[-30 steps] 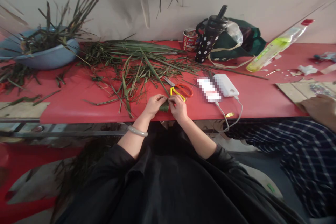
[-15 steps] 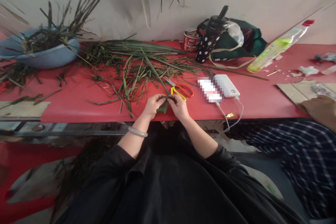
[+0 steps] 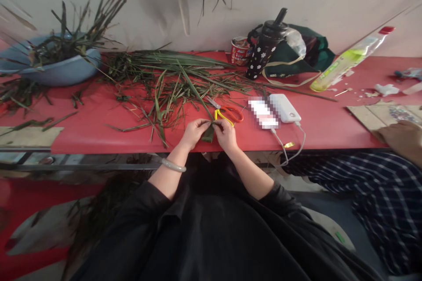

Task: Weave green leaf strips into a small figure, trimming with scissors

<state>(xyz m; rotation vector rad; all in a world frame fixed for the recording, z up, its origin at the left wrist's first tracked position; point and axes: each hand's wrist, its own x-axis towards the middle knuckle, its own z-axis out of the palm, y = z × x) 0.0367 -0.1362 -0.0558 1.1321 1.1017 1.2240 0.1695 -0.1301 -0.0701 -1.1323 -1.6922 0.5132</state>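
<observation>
A long green leaf blade (image 3: 194,88) runs from the leaf pile down to my fingers, with a folded part hanging below them. My left hand (image 3: 195,132) pinches the leaf between thumb and forefinger. Close against it, my right hand (image 3: 225,135) pinches the same leaf from the right side. The fingertips of both hands nearly meet, so the held spot is mostly hidden. Just beyond my right hand lie scissors (image 3: 231,114) with one orange and one yellow handle. Loose green leaves (image 3: 171,92) are heaped on the red tabletop (image 3: 89,127) in front of me.
A blue basin (image 3: 66,72) of leaf stalks stands back left. Behind the scissors are a red paper tub (image 3: 240,50), a black flowered tumbler (image 3: 263,50) and a green bag (image 3: 316,55). A cabled white power bank (image 3: 285,107) and a bottle (image 3: 349,63) lie right, near another person's hand (image 3: 400,135).
The folded part of the leaf under my fingers has turned, from a rolled shape at the left to a flatter one hanging down. Both hands have shifted very slightly.
</observation>
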